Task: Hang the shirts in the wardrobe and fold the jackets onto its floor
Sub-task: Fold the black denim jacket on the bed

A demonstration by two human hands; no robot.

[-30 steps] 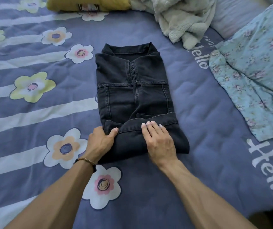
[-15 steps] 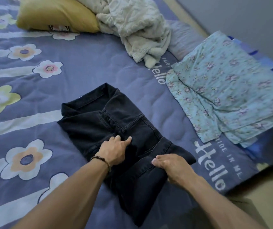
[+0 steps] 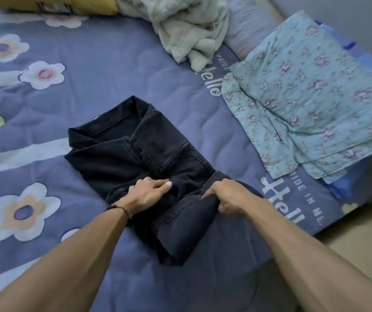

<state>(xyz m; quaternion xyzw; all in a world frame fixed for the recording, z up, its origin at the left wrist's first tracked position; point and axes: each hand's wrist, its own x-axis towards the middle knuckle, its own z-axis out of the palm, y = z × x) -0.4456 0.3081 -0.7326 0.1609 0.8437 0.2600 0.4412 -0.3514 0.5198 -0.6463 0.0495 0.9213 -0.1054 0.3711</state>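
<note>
One black denim jacket [image 3: 135, 158] lies mid-bed, part-folded. Left hand [image 3: 145, 194] presses flat at 6 o'clock; right hand [image 3: 230, 199] has a curled grip pinching its hem. No wardrobe visible; stowing remains, I judge.

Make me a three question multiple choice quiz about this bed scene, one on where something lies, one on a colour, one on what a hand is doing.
1. Where does the light blue floral folded cloth lie, relative to the black denim jacket?
A. to its right
B. underneath it
C. to its left

2. What colour is the pillow at the top left of the bed?
A. red
B. yellow
C. black

3. What is the right hand doing?
A. hanging idle off the bed
B. gripping the jacket's lower fold
C. holding a hanger

Answers: 1 A, the cloth sits by the bed's right edge, apart from the jacket. 2 B, its cover is mustard yellow. 3 B, its fingers curl around the dark fabric while the left hand rests on the jacket.
</note>
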